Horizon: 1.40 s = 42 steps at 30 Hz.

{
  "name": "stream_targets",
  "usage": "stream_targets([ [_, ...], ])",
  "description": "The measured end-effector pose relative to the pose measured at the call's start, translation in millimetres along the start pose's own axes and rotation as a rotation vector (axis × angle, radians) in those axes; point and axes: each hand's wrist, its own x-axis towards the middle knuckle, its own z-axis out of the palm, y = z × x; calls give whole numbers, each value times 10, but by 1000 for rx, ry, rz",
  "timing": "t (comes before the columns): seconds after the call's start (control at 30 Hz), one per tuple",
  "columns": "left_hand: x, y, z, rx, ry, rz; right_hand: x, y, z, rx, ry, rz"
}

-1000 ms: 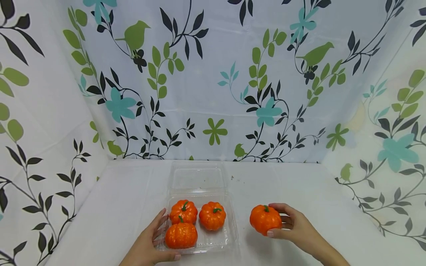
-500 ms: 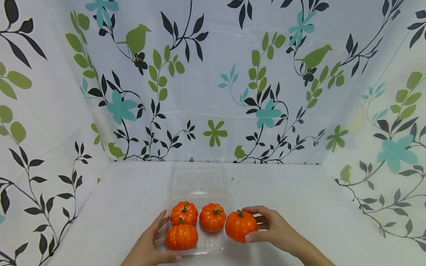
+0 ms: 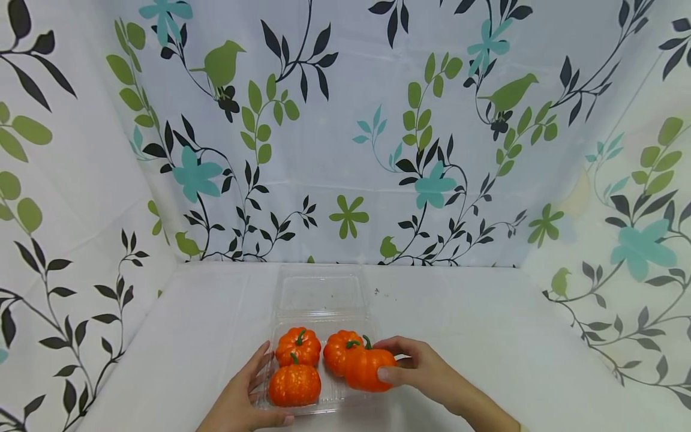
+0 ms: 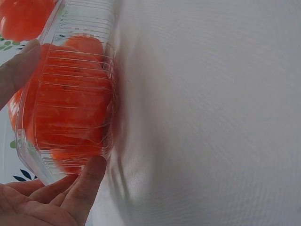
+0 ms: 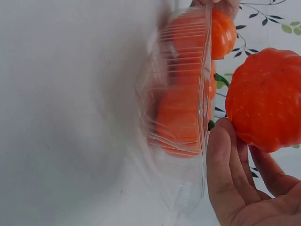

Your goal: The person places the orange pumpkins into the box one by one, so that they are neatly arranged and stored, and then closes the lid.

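Note:
My right hand (image 3: pixel 426 375) grips a small orange toy pumpkin (image 3: pixel 364 372) with a green stem, thumb in front and fingers behind. In the head view this pumpkin overlaps the right half of a clear plastic clamshell container (image 3: pixel 337 396); the right wrist view shows the pumpkin (image 5: pixel 268 99) above the rim. Inside the container sit a front-left pumpkin (image 3: pixel 294 386), a back-left pumpkin (image 3: pixel 299 345) and a back-right pumpkin (image 3: pixel 335 351), partly hidden by the held one. My left hand (image 3: pixel 243 393) holds the container's left side, thumb at its front edge and fingertips on its ribbed wall (image 4: pixel 70 101).
The container's clear lid (image 3: pixel 322 291) lies folded back on the white tabletop (image 3: pixel 459 312). Behind the table hangs a white curtain (image 3: pixel 335 150) printed with leaves, birds and flowers, and similar cloth flanks both sides.
My right hand has carried its pumpkin leftward from beside the container to over its right half. The left hand has stayed on the container, and the other pumpkins have not moved.

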Motion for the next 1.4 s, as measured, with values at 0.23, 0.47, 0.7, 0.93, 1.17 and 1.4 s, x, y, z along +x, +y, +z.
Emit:
stream_targets([
  [0.23, 15, -28, 6, 3, 3, 13, 60, -47, 85, -128, 51, 55],
  [0.47, 17, -28, 18, -9, 8, 7, 73, -96, 200, -283, 96, 52],
  [0.7, 22, -32, 21, -13, 5, 6, 71, -102, 262, -318, 110, 51],
  [0.93, 20, -45, 16, -15, 2, 17, 77, -103, 302, -391, 144, 54],
  [1.17, 14, -40, 22, -6, 7, 9, 76, -117, 367, -466, 176, 52],
  [1.4, 5, -32, 23, -4, 10, 3, 97, -105, 426, -580, 198, 60],
])
